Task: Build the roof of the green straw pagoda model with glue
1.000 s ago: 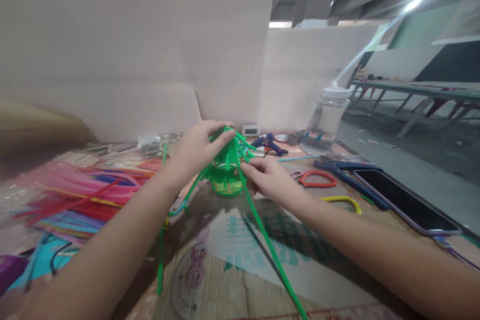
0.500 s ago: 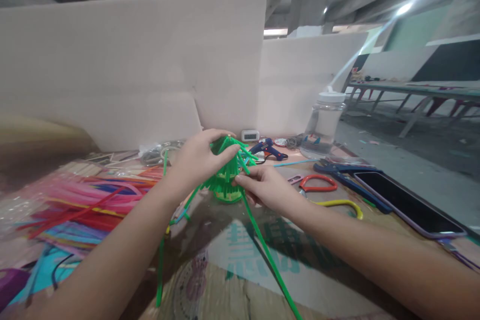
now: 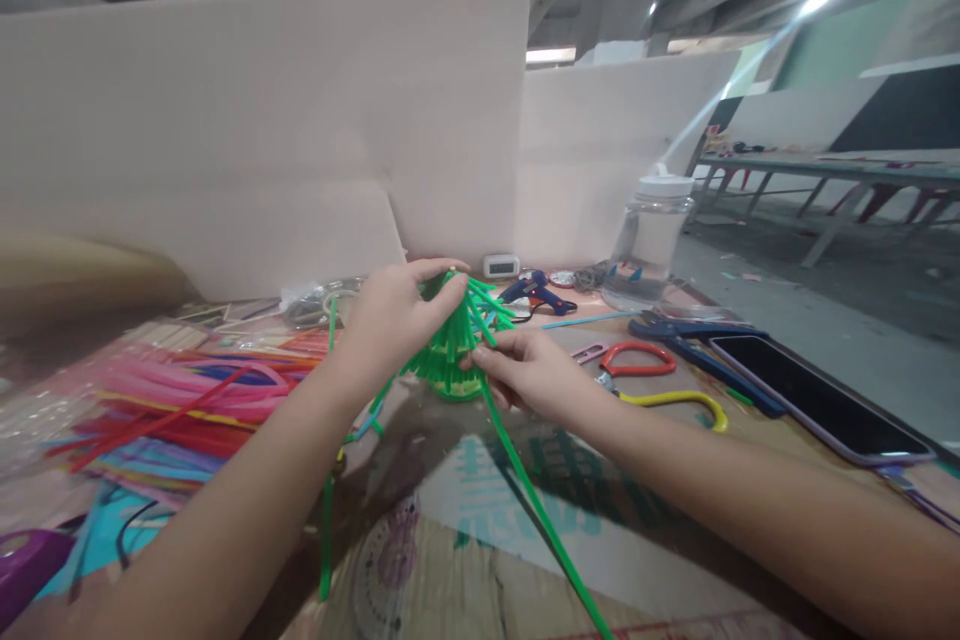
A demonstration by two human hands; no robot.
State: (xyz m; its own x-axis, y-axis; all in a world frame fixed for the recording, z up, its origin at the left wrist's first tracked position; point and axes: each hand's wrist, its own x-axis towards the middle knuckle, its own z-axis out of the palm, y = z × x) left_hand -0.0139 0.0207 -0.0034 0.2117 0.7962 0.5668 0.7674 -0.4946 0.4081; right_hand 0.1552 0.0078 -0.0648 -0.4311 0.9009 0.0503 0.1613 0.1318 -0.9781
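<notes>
Left fingers (image 3: pixel 448 298) hold green tiered piece (image 3: pixel 453 335); right fingers (image 3: pixel 496 361) pinch green strand (image 3: pixel 530 484); phone (image 3: pixel 817 400) far right.

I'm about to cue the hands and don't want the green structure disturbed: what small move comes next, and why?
Probably ease the long green strip in against the green structure with the right hand: that hand pinches it right beside the structure, its long tail trails free, and the left hand holds the top.

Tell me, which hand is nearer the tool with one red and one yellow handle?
The right hand. It pinches a green strip just left of the tool; the left hand is farther left, at the green piece's top.
</notes>
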